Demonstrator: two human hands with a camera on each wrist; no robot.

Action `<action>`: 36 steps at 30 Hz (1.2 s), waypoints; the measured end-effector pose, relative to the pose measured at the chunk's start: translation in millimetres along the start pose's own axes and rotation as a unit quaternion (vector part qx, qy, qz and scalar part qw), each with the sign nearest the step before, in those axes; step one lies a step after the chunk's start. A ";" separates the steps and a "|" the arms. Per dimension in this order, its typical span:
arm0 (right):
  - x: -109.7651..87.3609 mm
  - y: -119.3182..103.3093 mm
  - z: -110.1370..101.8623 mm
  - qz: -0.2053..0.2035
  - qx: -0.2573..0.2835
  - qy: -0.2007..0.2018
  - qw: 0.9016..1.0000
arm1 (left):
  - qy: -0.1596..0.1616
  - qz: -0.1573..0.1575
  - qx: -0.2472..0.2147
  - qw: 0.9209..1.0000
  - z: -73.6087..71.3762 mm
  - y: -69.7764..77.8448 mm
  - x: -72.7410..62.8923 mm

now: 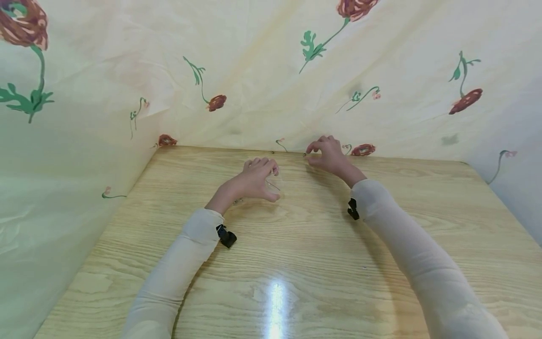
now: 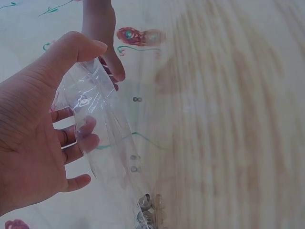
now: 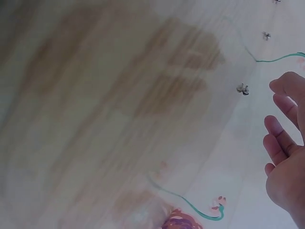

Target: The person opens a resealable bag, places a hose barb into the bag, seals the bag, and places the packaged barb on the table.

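Note:
My left hand (image 1: 254, 181) holds a clear plastic bag (image 2: 107, 124), its thumb at the bag's upper edge and its fingers curled on the other side. Several small shiny metal pieces (image 2: 145, 214) lie low in the bag. By the back edge of the table my right hand (image 1: 328, 155) hovers with thumb and fingers apart and nothing between them. One small metal piece (image 3: 243, 89) with rounded lobes lies just off its fingertips in the right wrist view. Another such piece (image 3: 267, 36) lies farther along that edge.
The wood-grain table (image 1: 254, 249) ends against a cream sheet (image 1: 254, 61) printed with red flowers, which also hangs along the left side. A black strap-on camera mount (image 1: 227, 237) sits on the left wrist, and another (image 1: 353, 209) on the right.

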State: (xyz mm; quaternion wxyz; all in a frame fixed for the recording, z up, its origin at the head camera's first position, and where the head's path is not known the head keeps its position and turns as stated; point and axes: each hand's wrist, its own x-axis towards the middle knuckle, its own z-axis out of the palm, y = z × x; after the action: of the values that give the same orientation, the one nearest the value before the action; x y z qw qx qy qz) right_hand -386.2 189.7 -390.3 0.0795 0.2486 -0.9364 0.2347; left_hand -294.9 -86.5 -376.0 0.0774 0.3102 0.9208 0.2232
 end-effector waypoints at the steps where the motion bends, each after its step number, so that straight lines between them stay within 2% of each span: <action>1: 0.3 0.4 1.0 0.001 -0.003 -0.001 1.000 | -0.001 -0.001 0.000 1.000 0.1 -0.2 0.0; 14: 3.9 0.3 7.2 0.010 -0.027 -0.023 0.999 | -0.007 -0.005 0.003 1.000 1.2 -0.8 -0.6; 23: 8.3 4.2 9.4 0.028 -0.049 -0.054 0.997 | -0.001 -0.004 0.010 1.000 1.4 -0.7 -0.2; 36: 10.3 3.3 8.5 0.022 -0.054 -0.076 0.995 | -0.003 -0.003 0.012 1.000 1.1 -2.6 1.2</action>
State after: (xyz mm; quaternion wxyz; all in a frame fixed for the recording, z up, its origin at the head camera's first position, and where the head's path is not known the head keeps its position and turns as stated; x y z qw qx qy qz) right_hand -397.0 183.7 -396.3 0.0162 0.2409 -0.9562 0.1657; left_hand -296.9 -87.2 -378.2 0.0765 0.3093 0.9242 0.2107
